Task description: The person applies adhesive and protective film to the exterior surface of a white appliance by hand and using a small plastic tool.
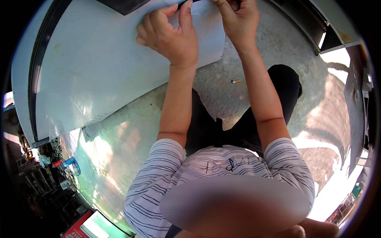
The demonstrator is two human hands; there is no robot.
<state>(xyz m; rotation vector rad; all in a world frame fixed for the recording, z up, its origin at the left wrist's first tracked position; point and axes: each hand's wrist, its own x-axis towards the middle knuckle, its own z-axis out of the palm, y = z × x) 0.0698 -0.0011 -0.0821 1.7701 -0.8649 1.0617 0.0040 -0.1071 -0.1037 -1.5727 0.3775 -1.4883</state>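
Note:
Both of my hands are raised at the upper edge of the view, over a large white panel [99, 51] with a glossy face. Between thumb and forefinger, my left hand [170, 35] pinches a thin black strip [181, 5]; its other fingers are curled. The strip runs right along the top of the picture toward my right hand [240, 23]. That hand is closed, thumb and fingers meeting around the strip's other visible end. The picture's edge cuts off part of the strip and the right fingertips.
A black trim [35, 75] borders the panel's left side, and a dark flat piece [125, 4] lies at its top. On the concrete floor [214, 85] lies a cigarette butt [236, 81]. A metal-framed stand [325, 33] is at far right; assorted clutter [43, 162] fills the lower left.

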